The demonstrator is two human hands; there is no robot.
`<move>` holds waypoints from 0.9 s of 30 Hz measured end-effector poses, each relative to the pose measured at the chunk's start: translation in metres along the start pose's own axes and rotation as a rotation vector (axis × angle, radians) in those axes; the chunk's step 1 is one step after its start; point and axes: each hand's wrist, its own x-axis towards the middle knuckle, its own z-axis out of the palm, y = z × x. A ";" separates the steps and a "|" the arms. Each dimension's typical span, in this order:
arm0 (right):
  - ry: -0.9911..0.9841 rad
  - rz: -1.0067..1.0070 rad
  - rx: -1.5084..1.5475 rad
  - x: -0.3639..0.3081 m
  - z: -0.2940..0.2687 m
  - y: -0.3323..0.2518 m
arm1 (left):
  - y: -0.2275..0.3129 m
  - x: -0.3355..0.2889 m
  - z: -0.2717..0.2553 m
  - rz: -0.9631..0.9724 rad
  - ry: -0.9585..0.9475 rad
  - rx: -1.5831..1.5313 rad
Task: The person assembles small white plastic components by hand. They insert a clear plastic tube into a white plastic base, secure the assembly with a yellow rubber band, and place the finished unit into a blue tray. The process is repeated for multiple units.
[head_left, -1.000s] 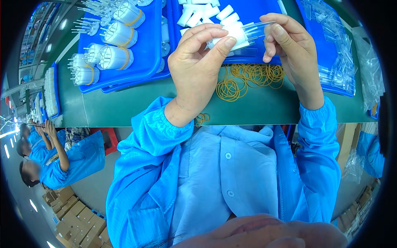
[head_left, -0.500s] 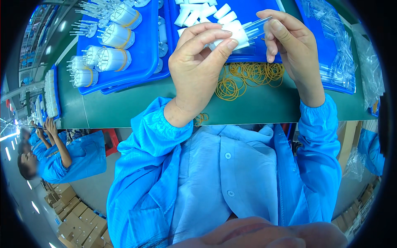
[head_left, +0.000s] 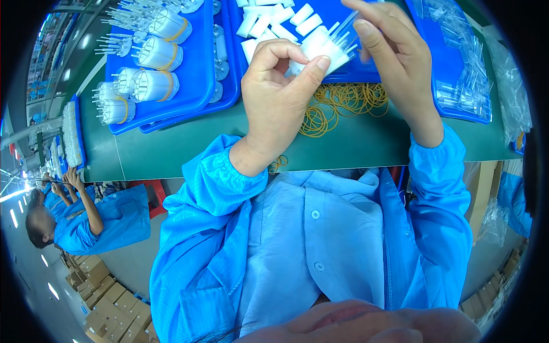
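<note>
My left hand [head_left: 279, 97] pinches a white cylindrical piece [head_left: 318, 48] between thumb and curled fingers, above the near edge of a blue tray. Several thin clear rods stick out of its right end. Just to the right, my right hand [head_left: 400, 66] has a clear rod [head_left: 345, 25] between thumb and index finger. That rod slants down to the white piece; how deep it sits there I cannot make out. The other right fingers are partly bent and slightly blurred. Loose white blocks [head_left: 281, 31] lie in the tray behind my left hand.
Yellow rubber bands [head_left: 343, 103] lie on the green table [head_left: 211, 146] below my hands. At left, a blue tray [head_left: 197, 94] bears banded white bundles [head_left: 157, 52] with rods. A blue tray at right holds clear rods [head_left: 457, 51]. A co-worker [head_left: 97, 220] is at far left.
My left hand has tilted the white piece and lowered it slightly. My right hand has shifted left and up, with the rod now steeper above the piece.
</note>
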 end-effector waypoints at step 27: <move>0.005 -0.584 -0.531 -0.003 0.019 0.023 | 0.011 -0.005 0.000 -0.308 0.027 -0.488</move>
